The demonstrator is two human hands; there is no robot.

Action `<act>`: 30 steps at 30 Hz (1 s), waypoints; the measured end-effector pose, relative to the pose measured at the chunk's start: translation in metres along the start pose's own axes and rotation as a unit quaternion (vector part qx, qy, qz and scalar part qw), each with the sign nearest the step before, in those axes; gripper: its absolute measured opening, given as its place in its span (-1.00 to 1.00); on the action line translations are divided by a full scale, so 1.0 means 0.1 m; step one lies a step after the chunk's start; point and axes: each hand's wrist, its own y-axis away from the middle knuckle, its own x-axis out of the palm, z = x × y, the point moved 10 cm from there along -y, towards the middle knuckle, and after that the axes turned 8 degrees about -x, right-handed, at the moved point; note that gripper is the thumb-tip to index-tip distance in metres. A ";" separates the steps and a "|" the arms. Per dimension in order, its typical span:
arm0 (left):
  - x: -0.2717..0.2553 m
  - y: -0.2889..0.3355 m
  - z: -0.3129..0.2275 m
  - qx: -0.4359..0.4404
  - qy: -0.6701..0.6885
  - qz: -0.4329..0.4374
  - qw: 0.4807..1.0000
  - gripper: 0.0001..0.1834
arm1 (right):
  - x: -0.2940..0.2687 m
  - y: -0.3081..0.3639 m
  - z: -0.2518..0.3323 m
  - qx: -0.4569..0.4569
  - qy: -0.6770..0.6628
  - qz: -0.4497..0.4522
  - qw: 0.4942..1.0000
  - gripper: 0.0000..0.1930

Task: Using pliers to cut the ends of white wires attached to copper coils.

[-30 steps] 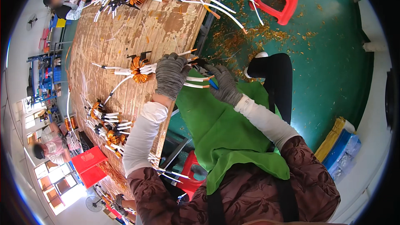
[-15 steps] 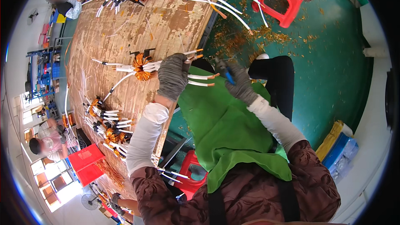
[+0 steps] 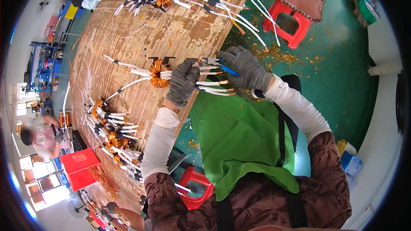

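At the left, a cluster of copper-wound coils with white leads (image 3: 113, 140) lies on the worn wooden table (image 3: 128, 38). Right of it, one ring-shaped, copper-wound coil (image 3: 159, 73) rests on the boards, just left of the grey-gloved left hand (image 3: 183, 81), the nearer of the two. That hand is closed around the coil's white-sleeved leads (image 3: 212, 83). The long axis of coil and leads runs left to right; the bare copper ends on this side point right, past the table's edge. The grey-gloved right hand (image 3: 246, 66) is wrapped around blue-handled metal pliers (image 3: 227, 69), whose nose points left, meeting the uppermost copper end beside the left fingertips; whether the jaws bite it cannot be told.
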 end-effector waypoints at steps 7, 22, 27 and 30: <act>-0.01 0.00 0.09 0.001 0.048 0.012 0.999 -0.83 | 0.02 -0.12 0.19 -0.025 0.058 -0.018 0.998 -0.46; 0.15 0.07 -0.15 -0.049 -0.050 0.217 0.974 -0.71 | -0.11 -0.02 0.30 -0.153 0.070 -0.068 0.983 -0.34; 0.20 0.11 0.06 -0.102 0.050 0.240 0.964 -0.66 | -0.10 -0.17 0.36 -0.272 0.154 -0.049 0.948 -0.36; 0.26 0.15 -0.05 -0.094 0.022 0.274 0.957 -0.68 | -0.10 -0.15 0.36 -0.295 0.125 -0.074 0.944 -0.39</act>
